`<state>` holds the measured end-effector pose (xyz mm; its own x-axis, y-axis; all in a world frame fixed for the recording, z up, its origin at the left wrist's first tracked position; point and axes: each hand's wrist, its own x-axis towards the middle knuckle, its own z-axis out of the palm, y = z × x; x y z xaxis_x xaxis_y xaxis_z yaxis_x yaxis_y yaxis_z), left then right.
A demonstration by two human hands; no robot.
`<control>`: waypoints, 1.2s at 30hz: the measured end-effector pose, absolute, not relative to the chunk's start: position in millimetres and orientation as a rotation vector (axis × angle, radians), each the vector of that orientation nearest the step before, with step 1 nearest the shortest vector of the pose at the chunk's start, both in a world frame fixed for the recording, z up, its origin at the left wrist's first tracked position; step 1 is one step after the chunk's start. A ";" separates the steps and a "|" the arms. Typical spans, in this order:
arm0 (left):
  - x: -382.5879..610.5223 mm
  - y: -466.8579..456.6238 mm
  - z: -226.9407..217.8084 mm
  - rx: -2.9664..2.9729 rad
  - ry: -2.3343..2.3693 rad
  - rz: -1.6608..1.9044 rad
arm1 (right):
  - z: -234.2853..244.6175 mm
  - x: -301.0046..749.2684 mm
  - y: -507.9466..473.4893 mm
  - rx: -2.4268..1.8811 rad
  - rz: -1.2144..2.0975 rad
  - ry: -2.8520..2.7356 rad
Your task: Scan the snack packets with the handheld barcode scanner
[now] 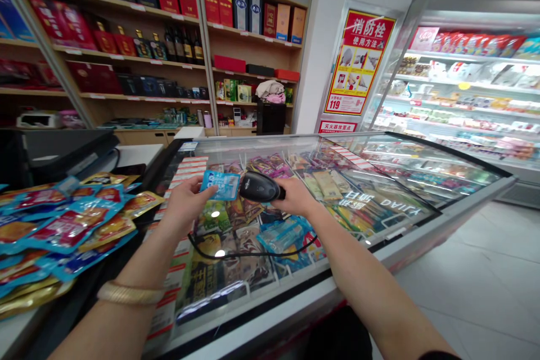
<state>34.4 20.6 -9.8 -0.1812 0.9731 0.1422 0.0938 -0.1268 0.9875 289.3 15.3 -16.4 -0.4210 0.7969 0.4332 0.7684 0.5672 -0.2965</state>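
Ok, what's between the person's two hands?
In the head view: a blue packet held by the left hand, and a black handheld barcode scanner held by the right hand, its nose right beside the packet.

Wide gold bangle on left forearm; right cuff dark.

The barcode scanner is glossy black plastic, the blue packet shiny film, the freezer lid smooth glass, the far shelves matt wood.

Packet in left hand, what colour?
Light blue with white print. The packet in the left hand shows best in the head view.
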 end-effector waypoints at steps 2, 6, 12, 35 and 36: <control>33.9 19.8 -9.7 1.300 1.352 1.404 | -16.5 289.2 14.8 -1.255 0.078 -2.268; 32.6 20.1 -11.0 1.326 1.343 1.385 | -14.8 289.2 13.3 -1.293 0.087 -2.269; 31.8 22.4 -12.1 1.324 1.365 1.397 | -12.4 289.3 12.8 -1.289 0.094 -2.280; -79.9 -38.5 32.8 2.004 2.562 1.413 | -25.5 300.2 25.4 -1.433 -0.053 -2.054; -91.0 -42.3 33.9 1.960 2.616 1.427 | -25.2 299.9 25.2 -1.433 -0.046 -2.051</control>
